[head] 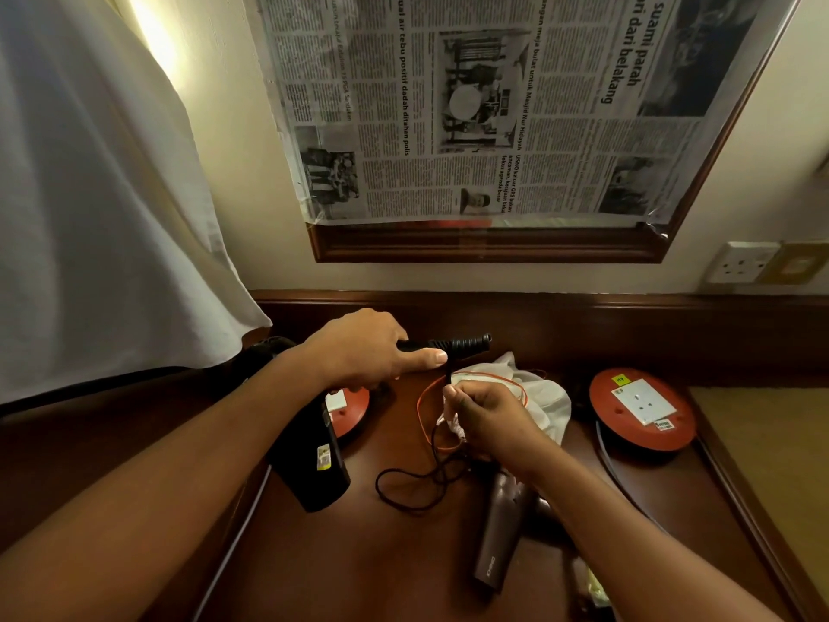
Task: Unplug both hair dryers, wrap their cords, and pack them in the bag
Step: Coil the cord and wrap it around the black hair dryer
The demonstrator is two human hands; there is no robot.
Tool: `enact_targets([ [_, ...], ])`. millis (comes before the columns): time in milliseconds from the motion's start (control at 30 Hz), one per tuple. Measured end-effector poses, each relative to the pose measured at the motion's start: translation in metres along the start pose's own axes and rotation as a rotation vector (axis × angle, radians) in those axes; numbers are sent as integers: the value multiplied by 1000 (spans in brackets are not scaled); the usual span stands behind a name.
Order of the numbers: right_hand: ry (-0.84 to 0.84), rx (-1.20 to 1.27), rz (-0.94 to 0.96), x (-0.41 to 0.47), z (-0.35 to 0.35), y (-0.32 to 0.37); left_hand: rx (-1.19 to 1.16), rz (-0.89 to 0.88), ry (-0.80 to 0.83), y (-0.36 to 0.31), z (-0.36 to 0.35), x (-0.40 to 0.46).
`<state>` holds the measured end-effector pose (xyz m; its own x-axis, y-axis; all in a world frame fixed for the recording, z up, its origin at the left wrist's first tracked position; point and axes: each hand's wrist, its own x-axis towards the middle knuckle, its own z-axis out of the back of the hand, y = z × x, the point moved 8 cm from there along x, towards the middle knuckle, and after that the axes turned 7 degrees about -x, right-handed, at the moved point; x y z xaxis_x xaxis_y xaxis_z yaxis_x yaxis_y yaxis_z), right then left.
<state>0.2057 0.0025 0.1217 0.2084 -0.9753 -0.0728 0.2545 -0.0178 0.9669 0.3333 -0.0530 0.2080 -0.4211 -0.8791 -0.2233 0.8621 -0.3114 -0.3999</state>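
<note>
**Cord being wound on the black dryer's handle**

The black hair dryer (314, 460) is held above the wooden table (350, 567), its cord-wrapped handle (453, 344) gripped by the left hand (368, 352). The black cord (417, 482) is pinched by the right hand (489, 424) just below. A grey hair dryer (498, 540) lies near, right of centre; a white plastic bag (538, 392) sits farther back.

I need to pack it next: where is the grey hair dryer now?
The grey hair dryer lies on the wooden desk, lower centre-right, under the right forearm.

The dark wooden table (359, 567) carries a mauve hair dryer (500, 531), plastic bag (545, 397) and two red socket reels (641, 410).
</note>
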Motion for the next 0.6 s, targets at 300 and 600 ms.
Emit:
enact_targets([
  [300,68,61,40,14,1,-1,-12,-82,84,-6,2,-6],
  [600,-49,-104,108,23,22,8,-156,-114,177,-13,3,-12],
])
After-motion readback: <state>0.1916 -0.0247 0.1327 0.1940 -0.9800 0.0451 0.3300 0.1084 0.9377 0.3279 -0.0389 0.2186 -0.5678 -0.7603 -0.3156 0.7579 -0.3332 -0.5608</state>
